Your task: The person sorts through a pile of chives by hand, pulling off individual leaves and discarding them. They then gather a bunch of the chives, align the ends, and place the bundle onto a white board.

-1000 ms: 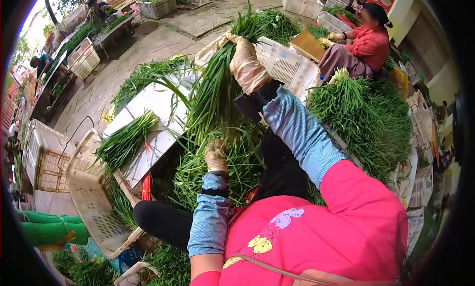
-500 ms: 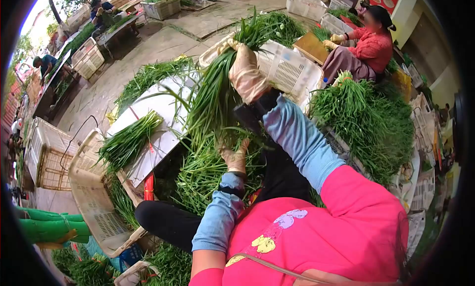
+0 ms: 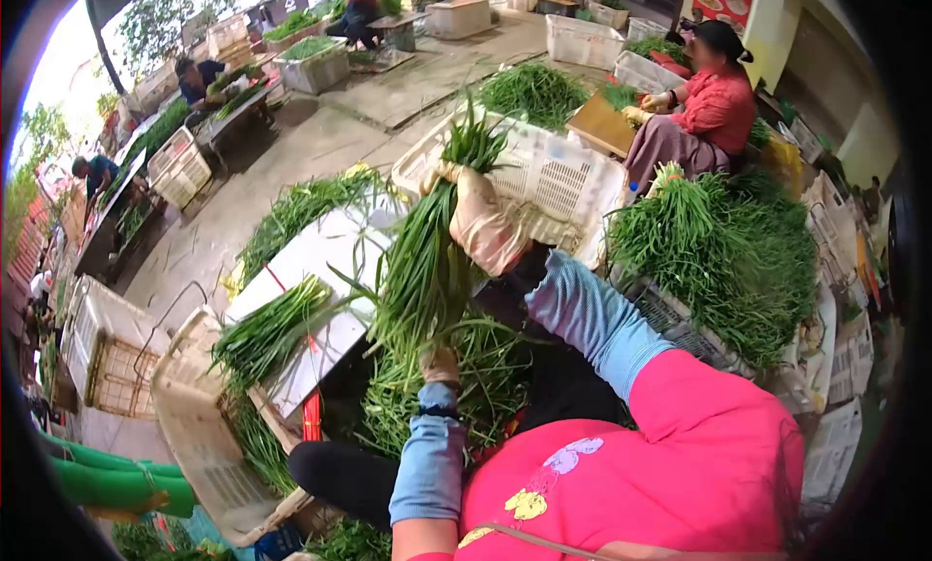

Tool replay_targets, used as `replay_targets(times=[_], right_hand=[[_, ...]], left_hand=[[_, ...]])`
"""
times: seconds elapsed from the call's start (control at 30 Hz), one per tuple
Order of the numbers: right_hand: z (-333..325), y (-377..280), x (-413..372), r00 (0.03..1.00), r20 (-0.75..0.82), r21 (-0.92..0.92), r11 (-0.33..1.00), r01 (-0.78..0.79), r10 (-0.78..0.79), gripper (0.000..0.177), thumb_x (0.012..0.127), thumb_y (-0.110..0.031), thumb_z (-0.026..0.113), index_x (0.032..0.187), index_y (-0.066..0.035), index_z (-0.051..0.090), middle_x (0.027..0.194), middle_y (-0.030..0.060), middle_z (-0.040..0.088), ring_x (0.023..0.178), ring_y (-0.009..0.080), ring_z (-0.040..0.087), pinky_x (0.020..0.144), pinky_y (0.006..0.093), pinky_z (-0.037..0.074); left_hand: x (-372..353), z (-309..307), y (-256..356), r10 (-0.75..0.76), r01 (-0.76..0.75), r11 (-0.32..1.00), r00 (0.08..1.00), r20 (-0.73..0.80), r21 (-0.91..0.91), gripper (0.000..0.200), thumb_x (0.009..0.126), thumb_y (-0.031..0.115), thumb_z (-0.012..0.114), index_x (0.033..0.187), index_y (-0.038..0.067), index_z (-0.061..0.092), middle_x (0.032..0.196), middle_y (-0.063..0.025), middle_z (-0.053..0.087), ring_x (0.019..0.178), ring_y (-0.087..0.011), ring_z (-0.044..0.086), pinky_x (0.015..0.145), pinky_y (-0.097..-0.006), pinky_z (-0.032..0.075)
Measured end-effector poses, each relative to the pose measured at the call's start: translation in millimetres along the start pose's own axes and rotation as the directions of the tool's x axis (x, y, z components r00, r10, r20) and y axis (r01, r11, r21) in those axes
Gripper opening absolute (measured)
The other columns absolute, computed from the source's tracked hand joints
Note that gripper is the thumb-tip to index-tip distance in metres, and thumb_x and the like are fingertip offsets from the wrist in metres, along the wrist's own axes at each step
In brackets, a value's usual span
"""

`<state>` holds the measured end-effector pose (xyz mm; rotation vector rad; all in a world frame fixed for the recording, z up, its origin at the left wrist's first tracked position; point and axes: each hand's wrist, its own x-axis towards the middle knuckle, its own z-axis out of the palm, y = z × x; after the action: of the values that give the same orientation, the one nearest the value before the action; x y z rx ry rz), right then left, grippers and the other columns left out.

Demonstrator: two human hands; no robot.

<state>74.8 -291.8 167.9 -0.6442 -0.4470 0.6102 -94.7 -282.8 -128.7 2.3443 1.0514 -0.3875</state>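
My gloved right hand (image 3: 476, 212) is closed round the upper part of a bunch of garlic chives (image 3: 424, 255), whose long leaves hang down in front of me. Below, my gloved left hand (image 3: 441, 365) is at the hanging end of the bunch, over a loose heap of chives (image 3: 485, 367) by my lap. Leaves hide the left fingers. A sorted bundle of chives (image 3: 267, 333) lies on the white board (image 3: 313, 365) to my left, where a red strip hangs over the edge.
A white plastic crate (image 3: 558, 178) stands ahead. To the right is a large chive pile (image 3: 718, 260). Crates (image 3: 199, 415) stand at left, near green wrapped poles (image 3: 116, 478). A co-worker in red (image 3: 714, 105) sits at a wooden board (image 3: 602, 124); other people work further back.
My left hand has gone from the loose heap up to the lower end of the held bunch. The right hand still grips the bunch, now hanging more upright. The view has tilted upward.
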Motion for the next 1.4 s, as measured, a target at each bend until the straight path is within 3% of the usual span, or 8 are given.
replay_targets(times=[0.43,0.53,0.77,1.0,1.2,1.27,1.3,1.4], right_hand=[[0.7,-69.9,14.0,0.914,0.318,0.011,0.963,-0.271,0.253,0.023,0.085,-0.021,0.059,0.07,-0.005,0.054,0.068,0.0039,0.055,0.078,0.0218,0.059,0.072,0.0352,0.05],[-7.4,-86.9,19.1,0.914,0.368,-0.036,0.985,-0.169,0.171,0.02,0.085,-0.02,0.059,0.081,0.0,0.057,0.068,0.0048,0.055,0.073,0.0215,0.058,0.077,0.0356,0.047],[-28.2,-72.2,15.5,0.904,0.389,-0.323,0.945,-0.047,0.178,0.018,0.079,-0.017,0.061,0.085,0.0,0.058,0.064,0.0053,0.055,0.068,0.0194,0.054,0.075,0.0322,0.045],[-35.3,-63.9,-2.6,0.923,0.246,-0.274,0.935,-0.226,0.295,0.017,0.081,-0.011,0.059,0.086,0.005,0.057,0.069,0.0077,0.056,0.07,0.019,0.055,0.071,0.031,0.044],[-60.7,-40.3,-8.1,0.907,0.251,-0.416,0.884,-0.213,0.337,0.016,0.082,-0.015,0.056,0.071,-0.004,0.058,0.068,0.0028,0.058,0.061,0.0112,0.054,0.063,0.0258,0.045],[-67.5,-39.3,-8.8,0.832,0.555,-0.612,0.673,0.415,-0.009,0.013,0.081,-0.005,0.057,0.069,-0.002,0.06,0.068,0.0053,0.059,0.067,0.0128,0.057,0.068,0.0277,0.045],[-50.7,-54.0,-11.3,0.875,0.437,-0.284,0.955,-0.083,0.206,0.004,0.077,-0.004,0.063,0.077,0.0,0.063,0.074,0.0087,0.065,0.069,0.0163,0.062,0.069,0.0276,0.048],[-48.8,-60.3,-7.1,0.938,0.292,-0.326,0.941,-0.086,0.187,0.007,0.076,-0.006,0.063,0.073,0.0,0.06,0.066,0.0083,0.061,0.06,0.0159,0.058,0.059,0.0274,0.047]], left_hand=[[-25.4,20.4,-61.5,0.385,-0.371,0.879,0.923,0.015,0.3,0.037,0.077,0.033,0.065,0.101,0.005,0.06,0.095,-0.015,0.063,0.089,-0.031,0.061,0.076,-0.0378,0.049],[-52.9,-31.5,-44.4,0.106,0.098,0.903,0.893,0.437,-0.419,0.04,0.083,0.038,0.061,0.1,0.002,0.061,0.095,-0.0119,0.067,0.086,-0.0268,0.063,0.075,-0.0349,0.049],[-83.0,-106.6,-25.0,0.231,-0.336,0.835,0.932,-0.278,-0.436,0.027,0.075,0.024,0.069,0.097,0.007,0.067,0.089,-0.0136,0.066,0.081,-0.0281,0.063,0.072,-0.034,0.049],[-87.1,-193.6,71.5,0.397,-0.595,0.789,0.301,-0.867,0.155,0.039,0.077,0.016,0.065,0.111,0.002,0.052,0.103,-0.0211,0.057,0.094,-0.0374,0.054,0.081,-0.044,0.044],[-68.6,-202.7,74.0,0.416,-0.567,0.824,0.613,-0.672,-0.007,0.015,0.088,0.017,0.046,0.086,0.009,0.059,0.078,-0.0147,0.06,0.074,-0.0347,0.057,0.064,-0.0413,0.044],[-76.3,-199.1,57.1,0.375,-0.601,0.782,0.668,-0.643,-0.168,0.021,0.088,0.024,0.049,0.083,0.006,0.059,0.076,-0.017,0.061,0.073,-0.037,0.057,0.062,-0.0443,0.043],[-71.2,-190.9,41.3,0.363,-0.581,0.802,0.659,-0.658,-0.14,0.028,0.09,0.028,0.045,0.082,0.004,0.058,0.076,-0.0181,0.06,0.073,-0.0372,0.058,0.062,-0.0449,0.043],[-63.0,-156.7,-24.8,0.321,-0.328,0.942,0.807,-0.495,0.075,0.024,0.088,0.026,0.049,0.08,0.007,0.061,0.073,-0.0159,0.062,0.07,-0.0348,0.059,0.063,-0.0441,0.045]])
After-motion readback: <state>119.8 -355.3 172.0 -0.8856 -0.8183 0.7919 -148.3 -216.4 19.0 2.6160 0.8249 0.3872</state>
